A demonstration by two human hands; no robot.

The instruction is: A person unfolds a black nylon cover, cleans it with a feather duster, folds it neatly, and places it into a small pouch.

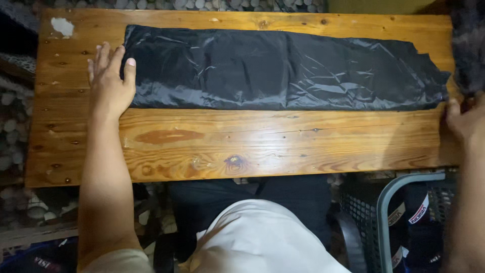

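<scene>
A long black plastic bag [283,71] lies folded flat across the far half of a wooden table [252,146]. My left hand [108,83] rests flat on the table at the bag's left end, fingers spread, thumb touching the bag's edge. At the right edge of the view, my right hand [465,121] sits by the bag's right end near the table's corner; only part of it shows, and I cannot tell whether it grips the plastic.
A dark plastic crate [399,217] with a grey rim stands below the table's near right side. Pebbled ground [15,131] lies left of the table. A dark fuzzy object [467,45] hangs over the far right corner. My lap is against the near edge.
</scene>
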